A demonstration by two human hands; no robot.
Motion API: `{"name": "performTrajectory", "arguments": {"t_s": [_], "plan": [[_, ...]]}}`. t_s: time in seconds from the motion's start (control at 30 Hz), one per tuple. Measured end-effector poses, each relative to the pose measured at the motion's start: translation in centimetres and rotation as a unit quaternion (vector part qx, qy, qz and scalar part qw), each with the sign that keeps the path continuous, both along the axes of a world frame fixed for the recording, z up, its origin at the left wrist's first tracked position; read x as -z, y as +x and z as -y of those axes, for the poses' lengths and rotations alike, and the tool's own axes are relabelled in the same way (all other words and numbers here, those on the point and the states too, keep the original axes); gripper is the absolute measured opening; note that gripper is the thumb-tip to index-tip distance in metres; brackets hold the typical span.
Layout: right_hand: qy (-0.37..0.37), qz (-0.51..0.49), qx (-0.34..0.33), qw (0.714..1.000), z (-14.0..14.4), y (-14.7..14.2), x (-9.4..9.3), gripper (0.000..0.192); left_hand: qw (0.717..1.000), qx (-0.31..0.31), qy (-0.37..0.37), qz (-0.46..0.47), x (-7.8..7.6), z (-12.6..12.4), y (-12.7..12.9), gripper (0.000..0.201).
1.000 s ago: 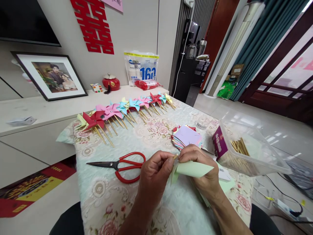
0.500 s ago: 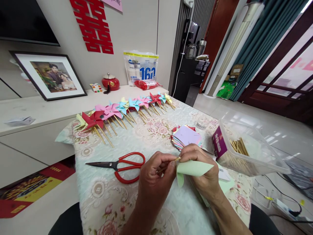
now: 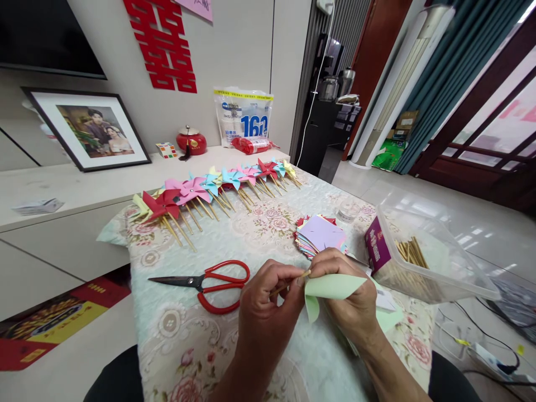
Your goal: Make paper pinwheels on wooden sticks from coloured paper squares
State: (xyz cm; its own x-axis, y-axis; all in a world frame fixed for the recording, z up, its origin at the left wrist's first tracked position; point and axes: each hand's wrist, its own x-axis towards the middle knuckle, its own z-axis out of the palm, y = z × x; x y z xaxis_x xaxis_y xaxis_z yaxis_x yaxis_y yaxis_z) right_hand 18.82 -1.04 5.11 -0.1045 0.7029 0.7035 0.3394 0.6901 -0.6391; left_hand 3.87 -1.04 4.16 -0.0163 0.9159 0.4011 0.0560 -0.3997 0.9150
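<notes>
The green paper (image 3: 330,287) flap has swung lower as the left hand (image 3: 268,304) pinches the stick (image 3: 288,285) against it, right hand (image 3: 347,290) gripping the paper above the table (image 3: 180,329); a slip could tear it

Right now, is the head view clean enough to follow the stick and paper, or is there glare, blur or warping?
Head view: even daylight, hands sharp; the stick pinched by the left hand and the green paper in the right hand read clearly. Glare washes the clear plastic box. Wide-lens bending curves the wall and door lines at the edges.
</notes>
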Motion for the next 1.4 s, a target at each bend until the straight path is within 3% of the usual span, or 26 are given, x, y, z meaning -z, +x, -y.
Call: {"name": "performTrajectory", "arguments": {"t_s": [0.27, 0.5, 0.73, 1.1, 1.4], "plan": [[-0.017, -0.019, -0.005, 1.000, 0.1, 0.1, -0.1, 0.013, 0.999, -0.020, 0.033, -0.020, -0.3, 0.3, -0.1, 0.009], [-0.025, -0.016, -0.008, 1.000, -0.1, 0.3, 0.2, 0.015, 0.996, 0.035, -0.059, 0.063, 0.4, 0.1, 0.1, 0.008], [-0.009, 0.002, -0.011, 1.000, -0.3, 0.3, 0.2, 0.017, 0.994, 0.045, -0.074, 0.072, 0.4, 0.1, 0.2, 0.007], [-0.008, 0.002, -0.010, 1.000, -0.2, 0.2, 0.2, 0.014, 0.993, 0.047, -0.052, 0.095, 0.5, 0.2, 0.3, 0.009], [0.004, 0.001, -0.014, 1.000, -0.1, 0.0, 0.1, 0.019, 0.999, 0.006, -0.014, 0.047, 0.6, 0.5, 0.3, 0.005]]}}
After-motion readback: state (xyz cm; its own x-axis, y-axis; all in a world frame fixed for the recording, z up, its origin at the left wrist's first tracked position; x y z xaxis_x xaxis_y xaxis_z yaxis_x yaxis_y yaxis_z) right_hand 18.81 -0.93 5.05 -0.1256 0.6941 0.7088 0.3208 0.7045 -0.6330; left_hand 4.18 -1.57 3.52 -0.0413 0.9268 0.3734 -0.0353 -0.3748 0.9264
